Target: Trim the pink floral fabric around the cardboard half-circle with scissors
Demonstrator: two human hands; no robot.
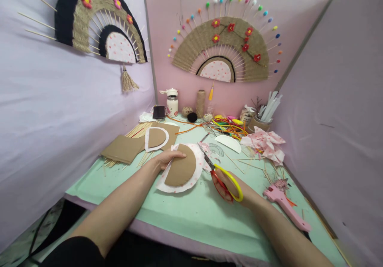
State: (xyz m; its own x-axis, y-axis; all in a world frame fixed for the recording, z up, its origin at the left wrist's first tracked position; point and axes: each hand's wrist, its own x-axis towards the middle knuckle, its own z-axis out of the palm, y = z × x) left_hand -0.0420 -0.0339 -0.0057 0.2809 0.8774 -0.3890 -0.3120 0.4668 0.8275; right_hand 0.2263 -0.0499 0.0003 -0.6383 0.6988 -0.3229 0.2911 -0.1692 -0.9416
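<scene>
Item: a brown cardboard half-disc (180, 168) laid on white pink-dotted fabric (196, 155) is pinned flat to the green worktop (191, 211) by the left hand (167, 157), fingers spread over its upper edge, seemingly so the layers stay aligned. Scissors (220, 173) with red and yellow handles are gripped closed-fisted in the right hand (231, 187), blades pointed at the fabric rim just beside the right hand. A pink glue gun (284, 203) is set aside right of that hand; a cardboard sheet (122, 148) and skewers (140, 130) lie beyond the left.
</scene>
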